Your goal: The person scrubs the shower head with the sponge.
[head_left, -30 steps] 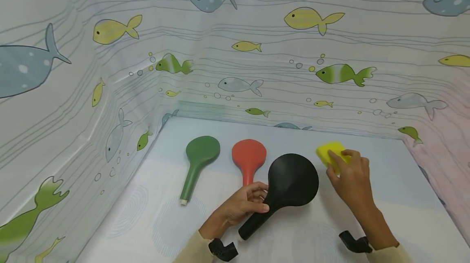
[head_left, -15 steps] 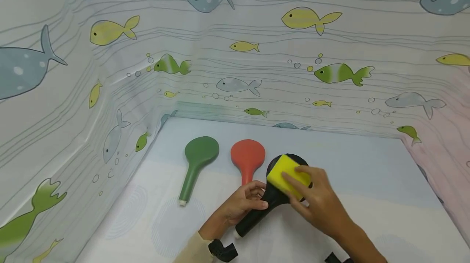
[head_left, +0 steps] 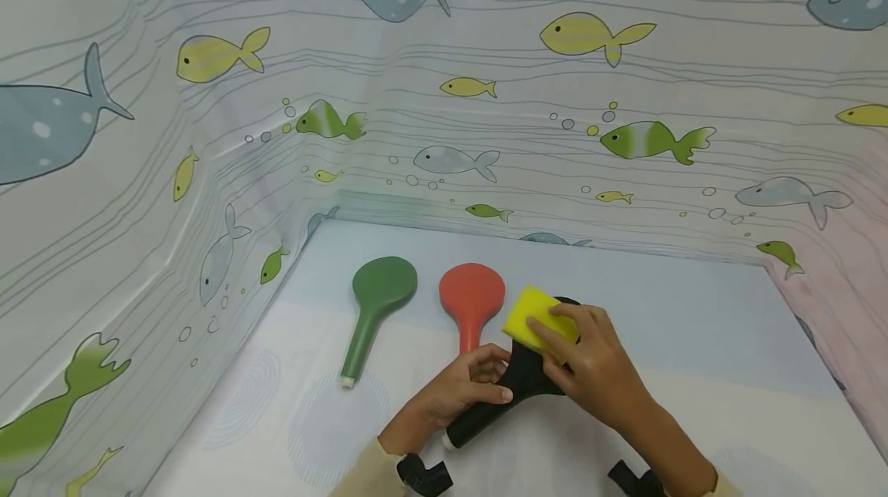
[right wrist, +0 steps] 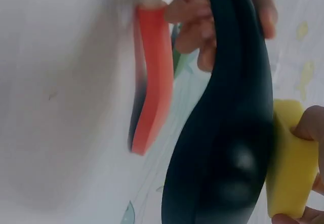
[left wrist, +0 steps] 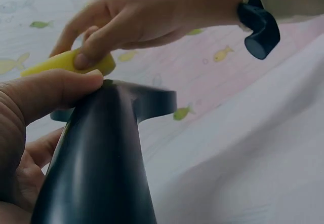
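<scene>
My left hand (head_left: 461,393) grips a black paddle (head_left: 530,374) with a round head, near where the handle meets the head. Its handle, ending in a white tip, slants down to the left. A yellow sponge (head_left: 530,320) is pinched between the thumb and fingers of my right hand (head_left: 597,366). In the right wrist view the sponge (right wrist: 293,163) lies against the face of the paddle (right wrist: 223,133). The left wrist view shows the black handle (left wrist: 96,178) close up, my thumb on top. Sponge and right hand cover much of the paddle's head.
On the white table (head_left: 721,374) lie a green paddle (head_left: 384,285) and a red paddle (head_left: 472,293), both left of the black one. The red handle is partly behind my left hand. Fish-patterned cloth walls (head_left: 444,119) rise at the back and sides.
My right hand has brought the sponge leftward from the right of the black paddle onto its head, then shifted it slightly toward the upper edge. The left hand keeps its grip, nearly still.
</scene>
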A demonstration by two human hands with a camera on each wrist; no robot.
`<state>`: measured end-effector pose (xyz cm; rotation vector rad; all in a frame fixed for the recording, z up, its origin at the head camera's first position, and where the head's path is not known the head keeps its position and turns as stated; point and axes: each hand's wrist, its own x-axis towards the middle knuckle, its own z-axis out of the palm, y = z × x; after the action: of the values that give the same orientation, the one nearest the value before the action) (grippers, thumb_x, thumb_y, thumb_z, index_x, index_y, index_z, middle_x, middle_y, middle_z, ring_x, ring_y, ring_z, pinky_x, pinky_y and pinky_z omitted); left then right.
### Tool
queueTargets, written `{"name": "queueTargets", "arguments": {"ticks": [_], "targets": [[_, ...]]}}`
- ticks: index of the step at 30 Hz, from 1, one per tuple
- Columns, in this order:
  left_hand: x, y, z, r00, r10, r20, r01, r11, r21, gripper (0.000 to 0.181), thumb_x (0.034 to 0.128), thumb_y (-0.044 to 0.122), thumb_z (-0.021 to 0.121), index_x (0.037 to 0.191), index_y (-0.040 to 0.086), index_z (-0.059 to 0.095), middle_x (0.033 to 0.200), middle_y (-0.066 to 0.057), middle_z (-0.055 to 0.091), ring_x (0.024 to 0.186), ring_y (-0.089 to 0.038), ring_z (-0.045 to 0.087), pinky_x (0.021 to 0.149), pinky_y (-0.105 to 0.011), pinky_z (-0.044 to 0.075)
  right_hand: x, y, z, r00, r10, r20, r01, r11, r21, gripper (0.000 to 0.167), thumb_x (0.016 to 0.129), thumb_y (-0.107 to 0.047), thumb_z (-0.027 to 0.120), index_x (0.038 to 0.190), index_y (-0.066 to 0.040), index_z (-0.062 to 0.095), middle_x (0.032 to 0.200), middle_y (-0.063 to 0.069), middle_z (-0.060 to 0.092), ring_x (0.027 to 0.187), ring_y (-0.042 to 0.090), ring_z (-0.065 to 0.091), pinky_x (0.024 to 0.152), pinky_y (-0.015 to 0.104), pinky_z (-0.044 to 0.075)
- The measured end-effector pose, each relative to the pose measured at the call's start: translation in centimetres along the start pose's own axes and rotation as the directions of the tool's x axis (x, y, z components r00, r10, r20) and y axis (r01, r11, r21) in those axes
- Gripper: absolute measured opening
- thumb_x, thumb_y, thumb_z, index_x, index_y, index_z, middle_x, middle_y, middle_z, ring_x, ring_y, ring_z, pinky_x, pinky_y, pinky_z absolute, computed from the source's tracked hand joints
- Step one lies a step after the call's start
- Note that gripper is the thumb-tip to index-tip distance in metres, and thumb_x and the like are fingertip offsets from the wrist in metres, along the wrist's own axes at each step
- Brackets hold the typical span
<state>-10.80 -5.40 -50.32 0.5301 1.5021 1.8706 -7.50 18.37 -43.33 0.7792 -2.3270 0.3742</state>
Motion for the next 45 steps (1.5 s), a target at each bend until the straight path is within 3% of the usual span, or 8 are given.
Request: {"name": "queueTargets", "arguments": {"ticks": [9,20,22,25,28,30,34,45], "targets": [[-0.2,-0.4,0.1,0.999,0.035,-0.007,-0.034,0.998,0.059,0.048,0.0855,0.008,0.073,0.128,-0.004,0.054,0.1,0.002,0.064,0.089,-0.009,0.06,0.078,-0.021,0.051,-0.1,3.7,-0.3,0.934,0.358,0.024,-0.358,0.926,0.116,0.04,0.084,-0.01,0.075,0.124,-0.011,0.071,0.118,0.02,0.055,0.101,0.034,0.05,0.071,0.044,0.054],[-0.4,0.0,0.0,0.995,0.097,0.01,-0.094,0.979,-0.181,0.048,0.0919,0.009,0.068,0.134,-0.005,0.049,0.109,0.0,0.068,0.099,-0.01,0.065,0.083,-0.023,0.056,-4.5,8.3,-0.5,0.619,0.771,0.147,-0.78,0.584,0.224,0.048,0.099,-0.027,0.06,0.142,-0.005,0.055,0.128,0.026,0.046,0.106,0.032,0.048,0.072,0.021,0.043],[-0.4,0.1,-0.1,0.995,0.1,-0.006,-0.099,0.966,-0.241,0.044,0.0942,0.008,0.065,0.134,-0.003,0.049,0.113,-0.001,0.068,0.101,-0.01,0.066,0.085,-0.023,0.056,-4.6,7.3,-0.7,0.631,0.773,0.064,-0.757,0.596,0.266,0.049,0.098,-0.022,0.063,0.143,-0.007,0.054,0.127,0.024,0.047,0.105,0.022,0.046,0.073,0.011,0.041],[-0.3,0.1,-0.2,0.995,0.097,-0.023,-0.099,0.944,-0.314,0.038,0.0969,0.005,0.06,0.133,-0.002,0.049,0.114,-0.002,0.068,0.101,-0.009,0.067,0.084,-0.022,0.057,-4.4,4.6,-0.3,0.729,0.666,-0.157,-0.598,0.732,0.326,0.047,0.093,-0.014,0.067,0.138,-0.004,0.059,0.123,0.024,0.049,0.106,0.009,0.043,0.082,0.006,0.036],[-0.3,0.0,-0.1,0.995,0.096,-0.019,-0.096,0.919,-0.382,0.031,0.0993,0.004,0.054,0.13,-0.001,0.05,0.113,-0.001,0.068,0.099,-0.008,0.068,0.084,-0.022,0.057,-4.1,1.5,0.8,0.848,0.344,-0.402,-0.256,0.932,0.257,0.037,0.091,-0.017,0.065,0.124,0.002,0.067,0.114,0.029,0.053,0.105,0.018,0.05,0.095,0.01,0.037],[-0.4,0.0,-0.1,0.995,0.104,0.003,-0.093,0.9,-0.427,0.029,0.1015,0.005,0.05,0.131,0.0,0.05,0.115,-0.001,0.068,0.101,-0.008,0.068,0.088,-0.022,0.056,-4.0,-0.3,1.5,0.883,0.096,-0.459,-0.034,0.989,0.142,0.034,0.093,-0.024,0.061,0.116,-0.001,0.071,0.11,0.03,0.055,0.103,0.029,0.053,0.106,0.014,0.036],[-0.6,-0.1,0.0,0.986,0.15,0.072,-0.095,0.865,-0.493,0.031,0.1065,0.007,0.039,0.136,-0.001,0.046,0.123,-0.003,0.066,0.108,-0.009,0.067,0.098,-0.025,0.053,-4.0,-2.6,2.5,0.897,-0.185,-0.402,0.198,0.98,-0.01,0.027,0.098,-0.029,0.056,0.111,-0.015,0.075,0.107,0.025,0.059,0.096,0.041,0.055,0.117,0.026,0.033],[-0.8,-0.4,0.4,0.958,0.214,0.191,-0.079,0.836,-0.543,0.035,0.1083,0.005,0.026,0.137,-0.001,0.045,0.126,-0.006,0.064,0.112,-0.012,0.066,0.101,-0.028,0.051,-3.6,-1.9,2.3,0.871,-0.288,-0.399,0.243,0.957,-0.161,0.022,0.1,-0.029,0.058,0.108,-0.021,0.077,0.107,0.017,0.062,0.094,0.039,0.056,0.088,0.04,0.058]]}}
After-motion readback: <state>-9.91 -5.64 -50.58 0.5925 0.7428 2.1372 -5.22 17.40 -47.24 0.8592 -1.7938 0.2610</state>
